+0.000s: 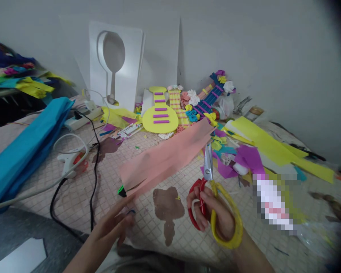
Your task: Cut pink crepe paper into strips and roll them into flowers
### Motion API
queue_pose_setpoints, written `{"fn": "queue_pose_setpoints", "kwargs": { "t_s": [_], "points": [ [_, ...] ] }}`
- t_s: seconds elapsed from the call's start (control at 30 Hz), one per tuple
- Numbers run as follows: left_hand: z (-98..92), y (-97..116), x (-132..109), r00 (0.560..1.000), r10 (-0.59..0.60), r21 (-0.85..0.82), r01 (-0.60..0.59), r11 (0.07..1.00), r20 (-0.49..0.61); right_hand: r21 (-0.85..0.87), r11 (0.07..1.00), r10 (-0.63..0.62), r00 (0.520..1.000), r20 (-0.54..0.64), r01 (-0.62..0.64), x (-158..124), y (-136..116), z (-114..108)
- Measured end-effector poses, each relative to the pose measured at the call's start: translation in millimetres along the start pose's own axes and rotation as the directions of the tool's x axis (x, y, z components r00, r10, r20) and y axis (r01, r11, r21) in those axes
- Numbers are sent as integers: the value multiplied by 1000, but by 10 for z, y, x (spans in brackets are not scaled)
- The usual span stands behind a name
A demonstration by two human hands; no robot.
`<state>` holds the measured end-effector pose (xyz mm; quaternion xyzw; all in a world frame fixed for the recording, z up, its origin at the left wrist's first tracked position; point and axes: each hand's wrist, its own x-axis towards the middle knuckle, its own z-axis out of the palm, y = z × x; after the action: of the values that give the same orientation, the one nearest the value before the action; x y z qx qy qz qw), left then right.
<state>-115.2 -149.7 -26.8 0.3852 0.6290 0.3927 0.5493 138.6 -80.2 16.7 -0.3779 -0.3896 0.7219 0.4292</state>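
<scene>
A long strip of salmon-pink crepe paper (161, 159) lies slantwise across the table, its far end near a pile of scraps. My left hand (110, 227) is at the near left end of this strip, fingers stretched out and apart, the index fingertip at the paper's lower edge. Beside that fingertip is a small green and black object (121, 190) whose kind I cannot make out. In my right hand (216, 212) are scissors (208, 167) with one red and one yellow handle. Their blades look nearly closed and point away from me, close to the strip's right side.
Behind stand a yellow paper guitar (160, 118), a blue one (211, 100) and a white board with a cut-out (132, 68). Blue crepe paper (28, 140), a glue gun (66, 163) and a black cable (96, 170) lie left. Yellow sheets (261, 140) and purple scraps (248, 157) lie right.
</scene>
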Motion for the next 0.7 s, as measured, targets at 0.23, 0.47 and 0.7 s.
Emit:
{"fn": "queue_pose_setpoints", "kwargs": {
  "t_s": [0.23,0.47,0.7],
  "points": [
    [65,34,249,993,88,42,-85,996,-74,-128,983,131,991,8,-129,144,78,32],
    [112,348,149,980,123,-29,-129,991,-155,-74,927,355,923,-150,-369,380,335,311],
    [181,120,89,970,206,-272,-234,933,-130,54,984,177,909,-377,-170,704,399,618]
  ]
}}
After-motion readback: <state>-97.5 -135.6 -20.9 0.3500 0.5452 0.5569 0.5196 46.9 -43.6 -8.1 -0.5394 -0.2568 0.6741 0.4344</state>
